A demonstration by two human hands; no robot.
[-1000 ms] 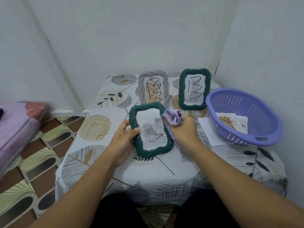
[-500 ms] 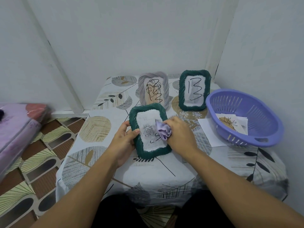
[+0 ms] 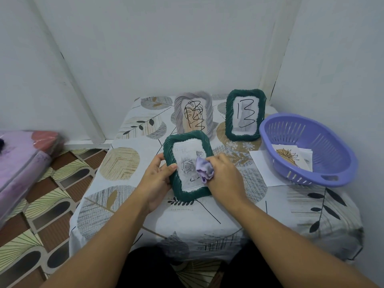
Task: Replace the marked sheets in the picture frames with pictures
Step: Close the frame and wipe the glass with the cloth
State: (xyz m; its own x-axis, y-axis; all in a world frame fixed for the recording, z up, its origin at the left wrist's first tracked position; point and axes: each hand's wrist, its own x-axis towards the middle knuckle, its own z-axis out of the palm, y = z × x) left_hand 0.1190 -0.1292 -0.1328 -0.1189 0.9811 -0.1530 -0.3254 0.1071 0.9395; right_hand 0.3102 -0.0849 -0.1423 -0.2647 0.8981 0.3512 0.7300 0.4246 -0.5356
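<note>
A dark green picture frame (image 3: 182,140) lies on the table in front of me, with a grey rose picture and a black mark behind its glass. My left hand (image 3: 158,177) grips its left edge. My right hand (image 3: 224,175) holds a crumpled lilac cloth (image 3: 204,168) pressed on the glass. Behind stand a grey frame (image 3: 194,115) and a second green frame (image 3: 245,115), both with black scribbles across their fronts.
A purple basket (image 3: 307,150) with picture sheets (image 3: 291,157) sits at the right on a white sheet (image 3: 264,167). The small table (image 3: 207,215) has a leaf-print cloth and stands in a wall corner. A pink wrapped bundle (image 3: 22,163) lies at the left above the patterned floor.
My right hand has brought the lilac cloth from the frame's upper right corner down onto the glass and rubs it lower. The black mark on the glass has shrunk. The left hand keeps its hold.
</note>
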